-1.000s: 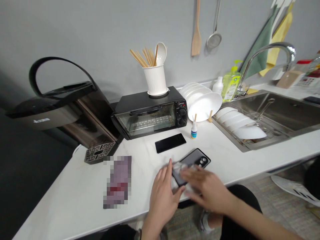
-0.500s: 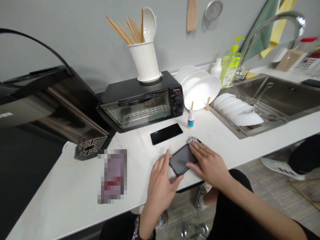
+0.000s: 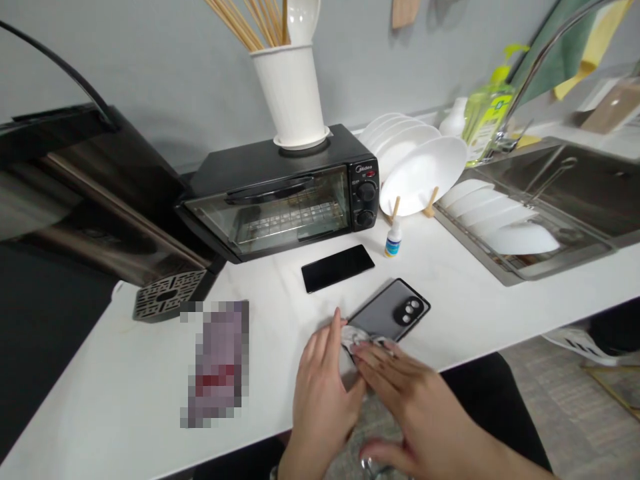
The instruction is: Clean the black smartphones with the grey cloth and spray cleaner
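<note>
A translucent dark phone case (image 3: pixel 387 308) with a black rim and camera cutouts lies flat on the counter. My left hand (image 3: pixel 323 380) grips its near left end, the fingers along one side and the thumb on the near edge. My right hand (image 3: pixel 405 393) presses a crumpled white tissue (image 3: pixel 357 335) onto that end of the case, its fingers together and its thumb apart. Behind the case rests a black phone (image 3: pixel 338 268), screen up. A small white spray bottle (image 3: pixel 393 239) with a blue and yellow label stands upright near it.
A black toaster oven (image 3: pixel 280 207) carries a white cup (image 3: pixel 290 93) of chopsticks. White plates (image 3: pixel 423 177) stand in a rack beside the sink (image 3: pixel 590 193). To the left are a dark drink machine (image 3: pixel 100 220) and a pixelated purplish item (image 3: pixel 220 360).
My right hand has slid the tissue from the case's far right end to the near left end, uncovering the camera cutouts. The view has tilted down and come closer.
</note>
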`<state>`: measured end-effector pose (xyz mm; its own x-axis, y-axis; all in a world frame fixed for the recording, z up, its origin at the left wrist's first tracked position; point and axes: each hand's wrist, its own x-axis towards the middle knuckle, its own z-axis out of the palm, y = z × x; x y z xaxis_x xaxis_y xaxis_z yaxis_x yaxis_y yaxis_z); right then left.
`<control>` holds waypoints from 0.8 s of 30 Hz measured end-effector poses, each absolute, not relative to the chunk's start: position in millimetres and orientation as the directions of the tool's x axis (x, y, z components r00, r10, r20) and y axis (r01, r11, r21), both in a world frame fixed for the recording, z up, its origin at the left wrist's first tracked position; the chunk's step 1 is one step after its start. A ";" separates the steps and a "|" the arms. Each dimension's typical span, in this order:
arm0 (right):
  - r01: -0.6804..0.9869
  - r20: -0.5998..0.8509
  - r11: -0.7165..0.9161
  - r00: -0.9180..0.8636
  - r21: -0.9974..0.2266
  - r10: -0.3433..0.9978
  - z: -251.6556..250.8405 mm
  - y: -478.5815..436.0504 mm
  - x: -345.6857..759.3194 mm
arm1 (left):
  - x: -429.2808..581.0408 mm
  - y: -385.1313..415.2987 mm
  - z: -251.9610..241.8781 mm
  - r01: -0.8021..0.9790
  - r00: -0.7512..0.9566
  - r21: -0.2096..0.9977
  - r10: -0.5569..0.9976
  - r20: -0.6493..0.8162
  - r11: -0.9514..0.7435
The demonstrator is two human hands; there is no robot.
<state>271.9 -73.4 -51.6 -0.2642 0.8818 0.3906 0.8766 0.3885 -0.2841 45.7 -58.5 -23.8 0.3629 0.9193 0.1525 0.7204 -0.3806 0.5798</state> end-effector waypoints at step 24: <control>0.744 0.417 0.593 -0.455 -0.307 0.787 -26.9 -50.5 292.8 | 34.4 -53.2 -49.2 0.738 0.397 0.482 0.881 0.256 -0.472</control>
<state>292.8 -50.5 -26.9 -0.4550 0.7867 0.4174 0.7439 0.5933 -0.3074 34.4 -53.2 -49.2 0.3968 0.8813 0.2565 0.7380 -0.4725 0.4817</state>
